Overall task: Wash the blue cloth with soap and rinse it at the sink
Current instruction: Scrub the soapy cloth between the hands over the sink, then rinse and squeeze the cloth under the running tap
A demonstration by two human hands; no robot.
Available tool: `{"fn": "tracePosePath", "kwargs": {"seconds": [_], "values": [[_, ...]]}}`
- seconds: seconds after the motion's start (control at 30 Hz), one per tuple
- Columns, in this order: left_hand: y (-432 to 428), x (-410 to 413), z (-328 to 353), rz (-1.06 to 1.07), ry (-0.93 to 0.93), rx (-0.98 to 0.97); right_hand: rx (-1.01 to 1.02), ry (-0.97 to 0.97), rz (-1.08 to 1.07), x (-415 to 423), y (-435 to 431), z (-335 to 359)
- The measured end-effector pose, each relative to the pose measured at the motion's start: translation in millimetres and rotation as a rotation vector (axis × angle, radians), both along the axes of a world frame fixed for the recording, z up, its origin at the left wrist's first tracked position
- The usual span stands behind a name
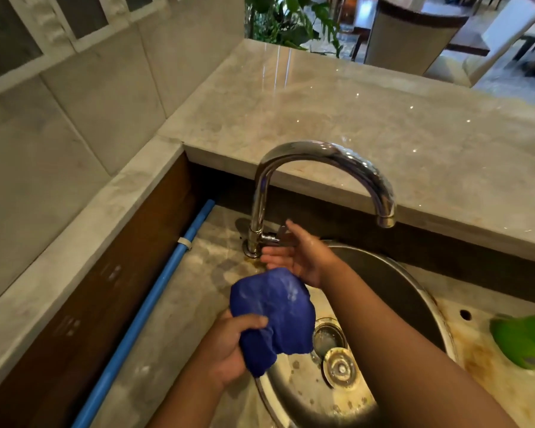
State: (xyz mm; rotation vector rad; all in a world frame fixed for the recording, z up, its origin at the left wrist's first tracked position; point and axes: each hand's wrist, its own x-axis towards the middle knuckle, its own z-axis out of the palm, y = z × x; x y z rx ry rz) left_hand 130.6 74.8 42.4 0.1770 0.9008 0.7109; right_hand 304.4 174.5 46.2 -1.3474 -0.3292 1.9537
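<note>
One cloth [272, 310], deep blue, is bunched in our left hand [229, 344], whose fingers and thumb curl round its lower edge. We hold it over the near-left side of the sink [389, 267], above the basin rather than down in it. It is crumpled into a loose ball, and pale streaks on its upper face may be suds or wet sheen; we cannot tell which. It looks limp, so we judge it will sag and drip rather than keep a shape.

Our right hand [297, 254] holds nothing. Its fingers are straight and spread, and the fingertips are right at the small lever [280, 231] at the foot of the tap [322, 156]. We cannot tell whether they touch it. No stream shows under the spout, so we judge the step in hand to be turning the water on. The next move calls for a push on that lever. Then we must carry the cloth rightward under the spout, which opens well apart from where the cloth is now.

Below the cloth lie the drain [329, 336] and a loose plug [340, 367]. A blue pipe [155, 298] runs along the counter [179, 319] at left. A blurred green thing [525, 344] lies on it at right.
</note>
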Motion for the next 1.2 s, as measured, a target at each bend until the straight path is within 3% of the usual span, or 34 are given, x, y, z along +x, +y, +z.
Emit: {"fn": "tracePosePath", "kwargs": {"seconds": [0.3, 0.93, 1.2], "values": [[8.0, -10.4, -0.1, 0.009, -0.006, 0.005, -0.017, 0.079, -0.167, -1.4, 5.9, -14.1], [3.8, -14.9, -6.6, 0.002, -0.018, 0.031, 0.084, 0.076, -0.158, -1.6, -7.2, -17.5], [17.4, 11.0, -6.6, -0.041, -0.016, 0.061, 0.098, -0.132, -0.051, 20.9, -49.6, -31.5]]}}
